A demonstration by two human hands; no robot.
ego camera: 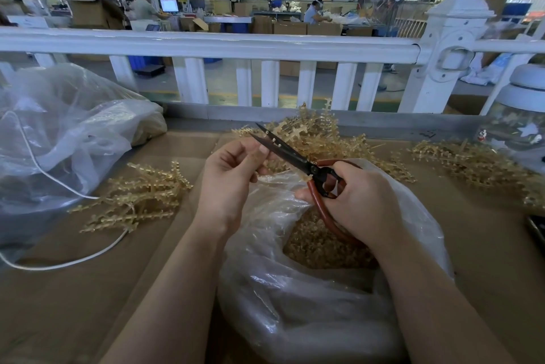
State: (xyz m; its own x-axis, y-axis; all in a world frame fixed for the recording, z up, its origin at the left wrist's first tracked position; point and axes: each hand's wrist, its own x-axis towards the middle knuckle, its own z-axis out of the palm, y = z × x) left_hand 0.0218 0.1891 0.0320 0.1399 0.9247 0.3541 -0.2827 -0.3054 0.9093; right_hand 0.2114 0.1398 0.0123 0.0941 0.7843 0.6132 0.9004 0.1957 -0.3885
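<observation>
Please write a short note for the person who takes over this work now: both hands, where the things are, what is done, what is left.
Left hand pinches a thin tan plastic piece between the open blades of the scissors.
Right hand grips their red handles.
Plastic bag under the hands holds many cut bits: done.
Tan sprue piles lie left, behind and right.
Left: this cut, then probably the piles; which are trimmed, I cannot tell.

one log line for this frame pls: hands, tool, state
left hand: pinches tan plastic piece between blades | right hand: grips scissors, blades apart | below: open plastic bag of cut bits | stage: cut not yet made
</observation>
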